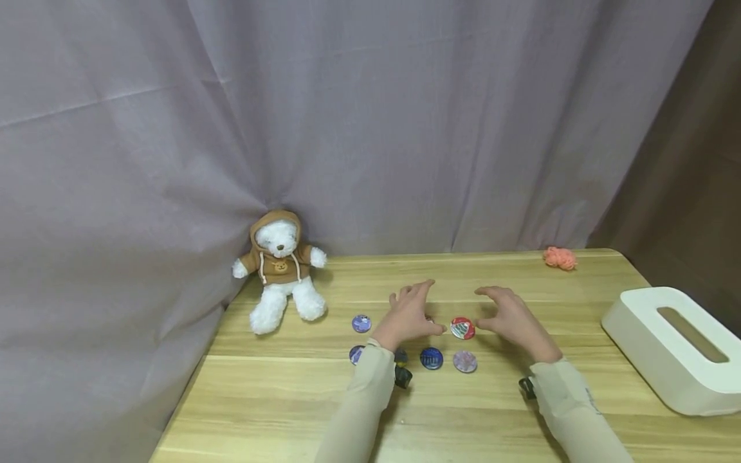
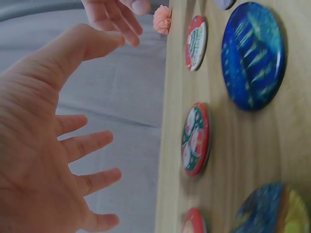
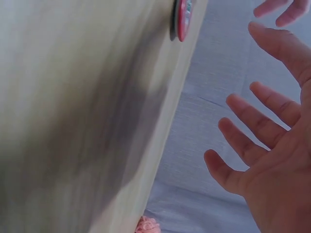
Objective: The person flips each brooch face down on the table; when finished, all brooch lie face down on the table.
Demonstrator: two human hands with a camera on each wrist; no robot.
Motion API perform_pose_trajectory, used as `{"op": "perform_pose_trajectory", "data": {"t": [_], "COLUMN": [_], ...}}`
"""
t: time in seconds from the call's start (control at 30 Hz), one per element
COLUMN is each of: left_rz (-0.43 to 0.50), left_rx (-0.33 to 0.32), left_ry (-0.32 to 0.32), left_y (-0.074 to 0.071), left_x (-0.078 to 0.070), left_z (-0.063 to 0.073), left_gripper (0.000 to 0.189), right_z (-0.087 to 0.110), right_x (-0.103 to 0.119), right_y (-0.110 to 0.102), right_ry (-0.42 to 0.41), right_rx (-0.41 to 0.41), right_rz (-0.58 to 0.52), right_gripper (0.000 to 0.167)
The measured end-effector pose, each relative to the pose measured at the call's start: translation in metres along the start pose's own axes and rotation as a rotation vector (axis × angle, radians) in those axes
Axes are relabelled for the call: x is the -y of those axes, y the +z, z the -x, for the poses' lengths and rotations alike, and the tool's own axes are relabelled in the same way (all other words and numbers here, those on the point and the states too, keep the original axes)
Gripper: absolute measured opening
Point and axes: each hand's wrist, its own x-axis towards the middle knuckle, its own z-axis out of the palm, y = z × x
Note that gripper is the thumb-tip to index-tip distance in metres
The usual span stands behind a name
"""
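Several round badges lie in two rows on the wooden table. My left hand hovers over the rows with fingers spread and nothing in it, hiding part of the back row. Just right of the red badge with a tree is my right hand, raised above the table, fingers apart and holding nothing. In front lie a dark blue badge and a pale pink-lilac badge. A purple badge sits at the left. The left wrist view shows another red-rimmed badge and a blue-and-yellow badge.
A white teddy bear in a brown hoodie sits at the table's back left. At the back right lies a coral-pink fluffy bundle. A white tissue box stands at the right edge. Grey curtain hangs behind the table.
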Motion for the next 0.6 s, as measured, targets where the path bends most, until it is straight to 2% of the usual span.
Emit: {"op": "perform_pose_trajectory", "data": {"t": [0.37, 0.6], "left_rz": [-0.052, -0.074], "left_rx": [0.049, 0.083], "left_ry": [0.025, 0.058], "left_y": [0.016, 0.023], "left_x": [-0.010, -0.017], "left_z": [-0.007, -0.011], "left_gripper": [0.098, 0.086], "right_z": [0.002, 0.001], "right_x": [-0.003, -0.002], "right_y": [0.014, 0.018], "right_ry": [0.009, -0.005], "right_rx": [0.085, 0.127], "right_rz": [-0.005, 0.012], "right_gripper": [0.064, 0.060]}}
